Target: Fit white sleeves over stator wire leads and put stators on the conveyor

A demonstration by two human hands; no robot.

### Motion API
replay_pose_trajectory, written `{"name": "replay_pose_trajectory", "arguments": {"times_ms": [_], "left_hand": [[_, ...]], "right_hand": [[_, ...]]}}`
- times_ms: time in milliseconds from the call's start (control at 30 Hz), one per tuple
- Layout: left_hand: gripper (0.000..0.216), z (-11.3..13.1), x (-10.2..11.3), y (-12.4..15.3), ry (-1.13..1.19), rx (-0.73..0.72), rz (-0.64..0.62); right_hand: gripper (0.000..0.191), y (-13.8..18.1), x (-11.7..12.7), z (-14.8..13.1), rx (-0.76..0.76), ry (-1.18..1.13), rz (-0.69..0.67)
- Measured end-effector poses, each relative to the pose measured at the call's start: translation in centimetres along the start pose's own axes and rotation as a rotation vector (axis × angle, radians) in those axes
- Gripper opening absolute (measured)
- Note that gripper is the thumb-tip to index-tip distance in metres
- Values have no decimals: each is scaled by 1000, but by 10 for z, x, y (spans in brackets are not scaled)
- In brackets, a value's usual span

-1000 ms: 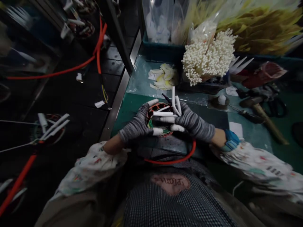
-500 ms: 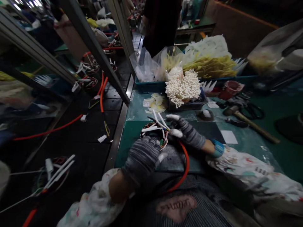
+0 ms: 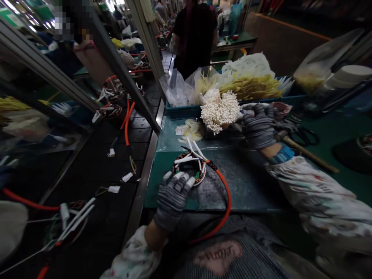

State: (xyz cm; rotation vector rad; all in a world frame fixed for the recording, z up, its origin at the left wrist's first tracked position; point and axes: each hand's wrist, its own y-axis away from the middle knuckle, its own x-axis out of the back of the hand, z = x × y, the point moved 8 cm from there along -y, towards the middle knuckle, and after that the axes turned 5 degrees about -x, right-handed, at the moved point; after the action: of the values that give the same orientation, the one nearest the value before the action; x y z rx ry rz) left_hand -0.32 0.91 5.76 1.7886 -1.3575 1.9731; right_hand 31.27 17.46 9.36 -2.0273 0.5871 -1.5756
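A wound ring of copper-coloured and dark wire (image 3: pixel 200 179), like a motor stator, lies on the green mat. White sleeved leads (image 3: pixel 193 149) stick up from it, and a thick orange cable (image 3: pixel 227 190) curves from them towards my lap. My left hand (image 3: pixel 173 193), in a grey striped glove with white fingertips, rests at the ring's near edge, fingers stretched out and slightly apart. Further right, my gloved right hand (image 3: pixel 259 124) is over the bin area beside a bundle of thin white-ended sticks or tubes (image 3: pixel 220 112). Its fingers bend down and their grip is hidden.
A blue tray (image 3: pixel 181 112) at the back holds bags and yellow and white strips. Yellowish pieces (image 3: pixel 190 130) lie in front. A hammer (image 3: pixel 310 153) and black-handled scissors (image 3: pixel 308 136) lie right. Left of a metal rail, more wired rings (image 3: pixel 68 223) sit on a dark conveyor. A person (image 3: pixel 194 35) stands beyond.
My right hand has left the leads and moved right and away to the bin beside the bundle. My left hand's fingers have spread out at the ring's near edge.
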Motion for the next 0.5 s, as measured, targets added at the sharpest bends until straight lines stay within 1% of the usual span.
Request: {"name": "replay_pose_trajectory", "arguments": {"times_ms": [33, 133, 200, 267, 333, 400, 433, 467, 500], "left_hand": [[42, 3, -1, 2, 13, 60, 34], [26, 9, 2, 6, 25, 195, 122], [35, 9, 3, 6, 9, 237, 145], [44, 7, 1, 4, 9, 229, 148], [45, 3, -5, 0, 46, 191, 146], [44, -1, -14, -4, 117, 140, 156], [43, -2, -18, -5, 157, 116, 170], [41, -3, -22, -7, 193, 99, 184], [40, -4, -25, -8, 220, 86, 202]], "right_hand": [[20, 1, 3, 1, 2, -34, 21], [22, 9, 16, 5, 8, -188, 76], [23, 14, 23, 6, -7, -260, 106], [23, 16, 29, 1, -14, -339, 114], [26, 16, 36, -8, -33, -528, 109], [39, 14, 44, -18, -111, -725, 49], [41, 15, 49, -23, -179, -789, -3], [36, 16, 55, -29, -251, -807, -58], [26, 20, 63, -34, -318, -803, -99]]}}
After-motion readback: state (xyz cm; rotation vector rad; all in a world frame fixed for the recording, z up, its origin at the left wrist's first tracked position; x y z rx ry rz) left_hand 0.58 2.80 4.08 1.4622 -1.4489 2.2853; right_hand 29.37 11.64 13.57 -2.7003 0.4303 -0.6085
